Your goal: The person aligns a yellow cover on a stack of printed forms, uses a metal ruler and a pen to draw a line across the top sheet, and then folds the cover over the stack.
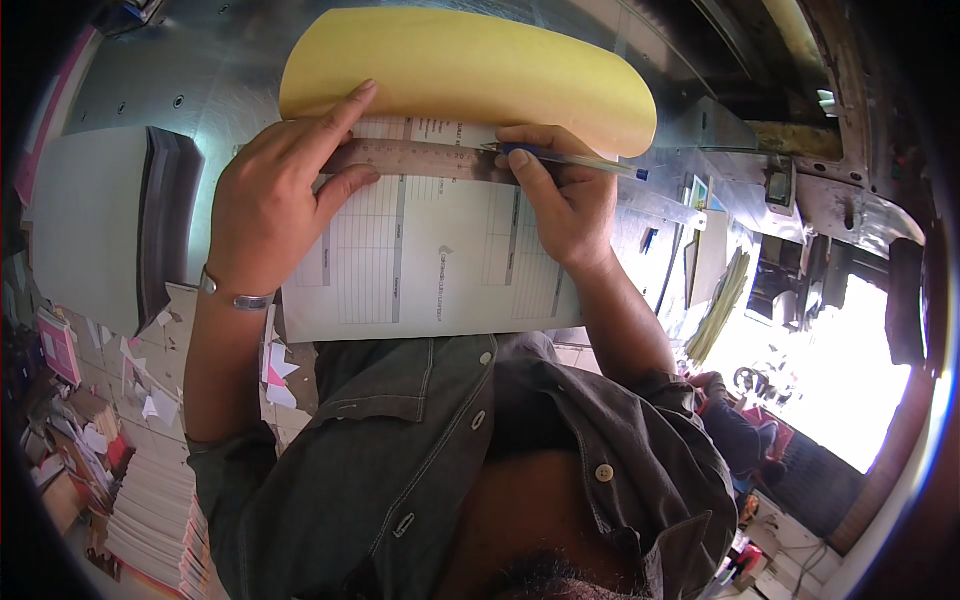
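A steel ruler (430, 158) lies across a white printed form sheet (452, 215) with ruled tables. My left hand (275, 190) holds the ruler's left end, its thumb along the near edge and its index finger stretched past the far edge onto a curled yellow sheet (460, 65). A ballpoint pen (590, 161) with a blue end is gripped between the thumb and fingers of my right hand (570, 195). The pen's tip points left, over the ruler's right part. My right fingers partly cover that end of the ruler.
A stack of large grey-white sheets (95, 230) sits on the metal table (235, 60) at the left. Machine parts (850, 200) stand at the right. Paper scraps (280, 380) lie on the floor, with piled paper (150, 530) at lower left. Another person (735, 440) is farther off at lower right.
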`<state>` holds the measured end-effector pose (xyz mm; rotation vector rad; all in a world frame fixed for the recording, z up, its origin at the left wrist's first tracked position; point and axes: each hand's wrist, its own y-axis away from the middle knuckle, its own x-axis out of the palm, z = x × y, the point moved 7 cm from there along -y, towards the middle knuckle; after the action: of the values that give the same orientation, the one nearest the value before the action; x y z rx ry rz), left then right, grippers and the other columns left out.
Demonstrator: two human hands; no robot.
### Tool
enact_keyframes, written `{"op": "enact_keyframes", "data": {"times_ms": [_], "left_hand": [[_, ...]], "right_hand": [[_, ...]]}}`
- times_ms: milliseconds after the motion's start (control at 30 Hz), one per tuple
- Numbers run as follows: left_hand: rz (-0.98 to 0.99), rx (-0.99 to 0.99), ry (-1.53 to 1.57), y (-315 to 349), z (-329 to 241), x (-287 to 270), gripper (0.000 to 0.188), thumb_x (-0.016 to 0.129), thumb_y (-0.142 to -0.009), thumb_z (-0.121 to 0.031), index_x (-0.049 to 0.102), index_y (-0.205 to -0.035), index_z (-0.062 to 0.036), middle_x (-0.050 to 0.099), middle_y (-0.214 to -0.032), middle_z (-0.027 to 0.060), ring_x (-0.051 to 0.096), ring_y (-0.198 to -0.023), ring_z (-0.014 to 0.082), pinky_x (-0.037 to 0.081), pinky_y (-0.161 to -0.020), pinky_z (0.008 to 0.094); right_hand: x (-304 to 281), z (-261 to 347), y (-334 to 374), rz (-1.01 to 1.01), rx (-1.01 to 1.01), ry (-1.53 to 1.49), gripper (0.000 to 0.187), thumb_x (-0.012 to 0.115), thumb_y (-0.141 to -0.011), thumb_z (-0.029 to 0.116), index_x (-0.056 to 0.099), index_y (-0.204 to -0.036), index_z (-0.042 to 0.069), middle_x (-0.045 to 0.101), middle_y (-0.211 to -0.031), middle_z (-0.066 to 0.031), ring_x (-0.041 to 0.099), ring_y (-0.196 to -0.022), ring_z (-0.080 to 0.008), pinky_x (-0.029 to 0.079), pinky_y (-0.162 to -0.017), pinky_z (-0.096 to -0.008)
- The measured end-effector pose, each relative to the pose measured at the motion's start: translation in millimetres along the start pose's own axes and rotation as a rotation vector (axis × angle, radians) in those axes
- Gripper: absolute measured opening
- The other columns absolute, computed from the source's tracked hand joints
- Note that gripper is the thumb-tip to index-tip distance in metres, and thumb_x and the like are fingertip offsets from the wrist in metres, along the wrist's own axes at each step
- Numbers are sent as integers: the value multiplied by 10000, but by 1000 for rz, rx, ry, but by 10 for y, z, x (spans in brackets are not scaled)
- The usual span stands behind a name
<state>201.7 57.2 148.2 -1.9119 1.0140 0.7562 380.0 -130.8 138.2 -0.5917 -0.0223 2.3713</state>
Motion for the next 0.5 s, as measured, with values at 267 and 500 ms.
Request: {"op": "enact_keyframes", "data": {"times_ms": [267,500], "left_hand": [[26,-23,12,3,10,-13,828,904,-794,-150,593,-1557,-237,767,-991,42,732,-917,222,598,-843,373],[25,-35,10,-11,16,-8,839,911,-786,-159,593,-1557,-242,770,-982,42,734,-895,225,603,-823,370]], "right_hand": [[11,10,10,37,20,11,196,648,-1005,4,732,-1176,-43,765,-1027,-115,730,-916,-158,583,-826,-295],[25,-39,13,89,36,52,207,620,-1024,-6,731,-1194,-47,764,-1103,-124,744,-955,-160,602,-846,-286]]}}
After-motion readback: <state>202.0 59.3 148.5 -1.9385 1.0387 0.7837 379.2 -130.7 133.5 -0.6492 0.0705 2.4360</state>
